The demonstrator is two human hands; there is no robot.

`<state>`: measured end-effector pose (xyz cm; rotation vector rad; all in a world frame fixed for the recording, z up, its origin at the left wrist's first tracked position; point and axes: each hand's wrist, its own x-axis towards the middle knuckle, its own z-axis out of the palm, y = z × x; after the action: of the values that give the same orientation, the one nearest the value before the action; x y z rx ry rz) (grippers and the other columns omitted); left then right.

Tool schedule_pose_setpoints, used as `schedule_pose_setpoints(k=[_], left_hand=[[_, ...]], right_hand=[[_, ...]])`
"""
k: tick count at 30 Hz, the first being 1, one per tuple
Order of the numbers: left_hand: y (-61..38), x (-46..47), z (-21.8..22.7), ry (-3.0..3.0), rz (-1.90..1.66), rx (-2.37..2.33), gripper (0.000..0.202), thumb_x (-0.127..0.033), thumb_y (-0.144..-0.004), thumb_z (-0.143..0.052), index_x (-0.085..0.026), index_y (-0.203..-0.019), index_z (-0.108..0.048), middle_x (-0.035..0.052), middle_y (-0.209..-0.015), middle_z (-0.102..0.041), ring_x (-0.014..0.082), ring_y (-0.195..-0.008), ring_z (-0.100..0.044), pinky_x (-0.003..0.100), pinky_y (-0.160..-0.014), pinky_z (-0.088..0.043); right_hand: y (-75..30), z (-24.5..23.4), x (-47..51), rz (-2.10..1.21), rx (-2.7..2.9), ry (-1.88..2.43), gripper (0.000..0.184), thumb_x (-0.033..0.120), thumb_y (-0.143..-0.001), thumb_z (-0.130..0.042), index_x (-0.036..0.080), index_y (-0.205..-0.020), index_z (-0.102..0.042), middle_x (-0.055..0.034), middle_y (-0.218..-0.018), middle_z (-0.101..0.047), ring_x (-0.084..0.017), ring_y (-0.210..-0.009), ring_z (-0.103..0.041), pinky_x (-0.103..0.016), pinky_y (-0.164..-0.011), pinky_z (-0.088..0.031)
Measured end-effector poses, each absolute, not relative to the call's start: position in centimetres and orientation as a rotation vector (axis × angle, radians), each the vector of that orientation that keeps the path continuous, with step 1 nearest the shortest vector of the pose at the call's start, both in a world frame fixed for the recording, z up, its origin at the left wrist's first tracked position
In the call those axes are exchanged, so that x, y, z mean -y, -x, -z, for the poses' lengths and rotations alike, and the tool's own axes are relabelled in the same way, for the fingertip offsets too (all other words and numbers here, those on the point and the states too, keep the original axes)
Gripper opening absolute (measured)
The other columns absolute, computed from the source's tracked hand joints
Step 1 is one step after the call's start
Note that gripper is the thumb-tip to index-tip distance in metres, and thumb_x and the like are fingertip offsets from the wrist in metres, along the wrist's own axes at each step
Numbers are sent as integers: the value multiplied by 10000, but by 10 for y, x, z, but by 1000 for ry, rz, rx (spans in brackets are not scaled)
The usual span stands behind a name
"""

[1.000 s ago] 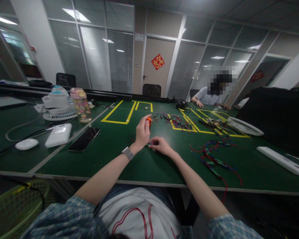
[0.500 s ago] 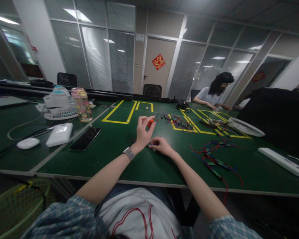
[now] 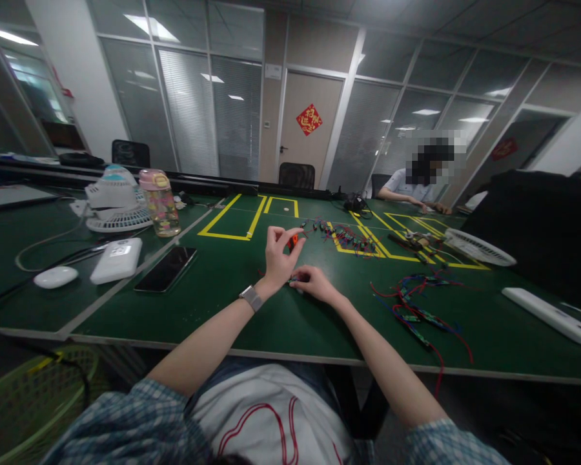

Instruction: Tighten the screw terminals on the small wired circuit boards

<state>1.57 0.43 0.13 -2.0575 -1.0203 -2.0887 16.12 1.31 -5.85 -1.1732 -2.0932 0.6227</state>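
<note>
The left hand (image 3: 278, 263) has its fingers curled around an orange tool (image 3: 294, 240), mostly hidden, so its long axis cannot be told. Just nearer, the right hand (image 3: 315, 285) pinches a small circuit board (image 3: 291, 280) at the tabletop (image 3: 223, 284); its direction is unclear. Two groups of wired boards (image 3: 410, 318), one phone (image 3: 167, 269) and one bottle (image 3: 159, 206) lie or stand on the yellow-taped green surface, before glass partitions (image 3: 184, 110) and a door (image 3: 307, 155).

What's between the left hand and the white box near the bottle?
A dark phone, then a pale strip nearer the white box, in the head view.
</note>
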Motion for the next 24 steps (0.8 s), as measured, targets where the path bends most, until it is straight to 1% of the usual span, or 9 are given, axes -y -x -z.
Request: schedule_pose_setpoints(k=[2,5,7,11,15,17,20,22,24], left_hand=[[-15,-4,-1,2080,2100,1005,206,-284,-900,-557,-216,-1070,-650,44,-948,-488,151,-867,-539,285,-795,-476],[-14,-4,-2,2182,2136,941,289,-222,-968,-386,-205,-1160,-602,72,-1076,-559,164,-1000,-562,306,-884,-465],[-14,-4,-3,2233,2156,913,323,-190,-979,-336,-203,-1198,-573,72,-1107,-596,161,-1028,-570,306,-897,-462],[-15,-4,-3,2182,2149,949,259,-202,-954,-432,-198,-1161,-586,61,-1037,-607,154,-947,-576,294,-846,-470],[-16,-4,-2,2057,2119,1019,190,-264,-879,-592,-204,-1054,-633,34,-903,-527,150,-838,-537,284,-780,-473],[-16,-4,-2,2023,2118,1028,173,-292,-866,-610,-204,-1010,-647,29,-880,-490,150,-820,-524,280,-762,-472],[-15,-3,-1,2063,2120,1015,214,-279,-935,-481,-205,-1056,-641,48,-930,-495,158,-876,-536,289,-791,-471],[-14,-3,-2,2126,2127,987,295,-236,-972,-363,-206,-1119,-616,65,-1000,-529,164,-945,-547,299,-834,-466],[-14,-3,-2,2180,2137,957,329,-206,-980,-315,-204,-1160,-591,70,-1055,-567,166,-988,-554,304,-861,-460]], right_hand=[[-161,58,-13,-615,2103,1177,171,212,-711,-726,160,-874,-730,-12,-745,-620,-130,-685,-534,-242,-658,-411],[-162,58,-13,-594,2118,1176,172,214,-717,-722,162,-881,-730,-10,-742,-615,-129,-687,-531,-240,-659,-409],[-162,58,-13,-591,2118,1170,175,215,-719,-720,163,-886,-730,-10,-744,-617,-128,-686,-533,-239,-661,-412],[-162,58,-13,-598,2111,1175,175,219,-719,-720,164,-884,-728,-13,-746,-629,-128,-680,-539,-240,-659,-418],[-161,58,-13,-591,2113,1180,172,220,-720,-721,165,-882,-731,-16,-749,-630,-129,-680,-540,-240,-651,-415],[-161,58,-12,-586,2113,1182,173,219,-718,-724,168,-883,-732,-16,-753,-629,-130,-684,-541,-241,-652,-415],[-161,57,-12,-590,2108,1183,174,206,-716,-723,165,-885,-732,-14,-751,-623,-128,-687,-541,-240,-658,-416],[-161,57,-11,-591,2105,1186,176,200,-715,-723,163,-887,-732,-12,-746,-619,-127,-686,-539,-239,-658,-417],[-161,56,-11,-584,2106,1193,178,202,-713,-725,163,-886,-732,-9,-739,-619,-126,-682,-537,-238,-655,-417]])
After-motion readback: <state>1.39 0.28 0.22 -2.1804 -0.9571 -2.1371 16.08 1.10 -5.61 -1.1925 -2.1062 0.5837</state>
